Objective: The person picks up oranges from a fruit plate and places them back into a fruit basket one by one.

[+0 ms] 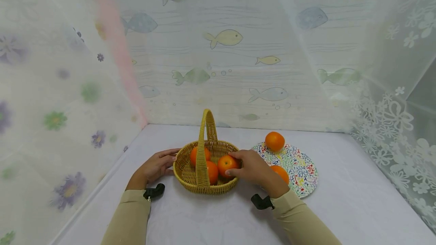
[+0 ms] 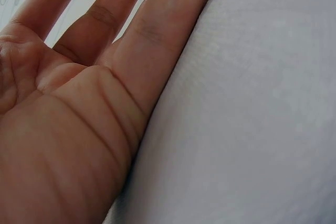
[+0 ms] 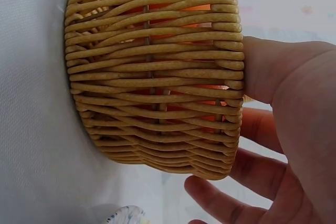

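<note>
A yellow-brown wicker basket (image 1: 188,185) with a tall arched handle stands on the table, and several oranges (image 1: 211,173) lie inside. My right hand (image 1: 253,167) reaches over the basket's right rim and grips an orange (image 1: 226,165) between thumb and fingers. In the right wrist view the woven wall (image 3: 157,72) hides most of that fruit, while the thumb (image 3: 262,69) dips over the rim. At the basket's left end my left hand (image 1: 159,166) rests its extended fingertips against the rim. The left wrist view shows its palm (image 2: 68,129) beside the white cloth, fingers long and relaxed.
Right of the basket lies a round plate with a colourful pattern (image 1: 304,169). One orange (image 1: 274,141) sits at its far edge; another orange (image 1: 281,174) is partly hidden behind my right wrist. Curtains printed with fish (image 1: 228,37) and flowers (image 1: 69,190) surround the white-covered table (image 1: 190,222).
</note>
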`<state>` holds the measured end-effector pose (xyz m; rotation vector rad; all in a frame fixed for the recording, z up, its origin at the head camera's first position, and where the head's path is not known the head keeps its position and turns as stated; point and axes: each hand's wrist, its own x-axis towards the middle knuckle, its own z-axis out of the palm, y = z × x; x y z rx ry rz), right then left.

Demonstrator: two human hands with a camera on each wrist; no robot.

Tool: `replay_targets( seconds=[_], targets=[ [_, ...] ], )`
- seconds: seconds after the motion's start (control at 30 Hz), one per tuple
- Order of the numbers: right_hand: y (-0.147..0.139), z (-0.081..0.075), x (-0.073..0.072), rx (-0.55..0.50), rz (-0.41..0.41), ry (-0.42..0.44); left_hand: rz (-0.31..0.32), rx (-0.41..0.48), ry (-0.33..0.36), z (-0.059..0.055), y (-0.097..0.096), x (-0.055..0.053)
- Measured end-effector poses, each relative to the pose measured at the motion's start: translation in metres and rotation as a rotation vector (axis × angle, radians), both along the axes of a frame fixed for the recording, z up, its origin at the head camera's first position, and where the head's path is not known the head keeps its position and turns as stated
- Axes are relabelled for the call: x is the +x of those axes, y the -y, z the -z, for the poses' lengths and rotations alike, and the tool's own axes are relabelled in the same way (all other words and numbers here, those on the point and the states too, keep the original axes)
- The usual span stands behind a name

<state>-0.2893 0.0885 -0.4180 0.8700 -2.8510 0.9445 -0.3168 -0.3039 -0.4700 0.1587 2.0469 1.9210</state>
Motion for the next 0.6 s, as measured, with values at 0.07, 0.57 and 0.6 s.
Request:
replay_targets(
  seconds=[0.07,0.57,0.6],
  targets=[
    [-0.0001,0.0000,-0.0002,0.007,-0.004,-0.014,-0.001,0.002,0.001,-0.0002,-0.0001,0.0003],
    [0.0013,0.0014,-0.0013,0.011,0.005,-0.065,-0.009,-0.003,-0.003,-0.0021,-0.0009,0.0025],
    [0.0013,0.0016,-0.0013,0.010,0.010,-0.063,-0.009,-0.002,-0.003,-0.0017,-0.0007,0.0024]
  ],
)
